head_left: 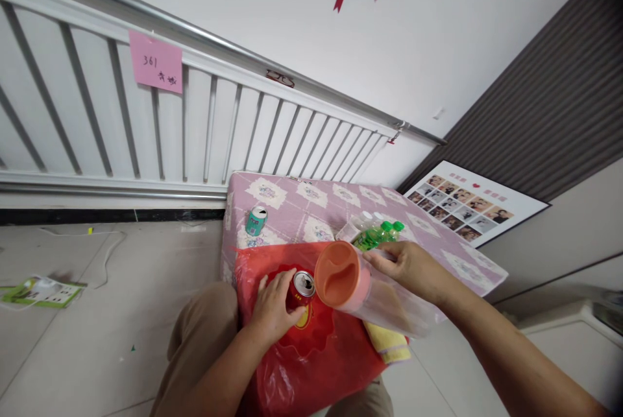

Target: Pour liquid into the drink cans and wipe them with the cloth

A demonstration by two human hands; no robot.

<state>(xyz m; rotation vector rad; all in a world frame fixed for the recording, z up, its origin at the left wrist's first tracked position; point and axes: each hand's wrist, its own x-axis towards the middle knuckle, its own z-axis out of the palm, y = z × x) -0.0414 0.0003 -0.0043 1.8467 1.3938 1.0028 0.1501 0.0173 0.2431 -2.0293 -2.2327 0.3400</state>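
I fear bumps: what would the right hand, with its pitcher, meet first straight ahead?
Probably the red can: the orange lid of the clear pitcher leads the right hand, though depth is unclear.

Drink can point(297, 298) at left hand point(276, 301): red, silver top point(305, 277). Pitcher point(387, 303) in right hand point(409, 268): translucent, orange lid point(335, 268). Tablecloth point(288, 208) beyond both hands shows cream floral patches on lilac.

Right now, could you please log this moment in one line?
left hand: around red can | right hand: holds pitcher, tilted, lid toward red can | teal can: upright on floral cover
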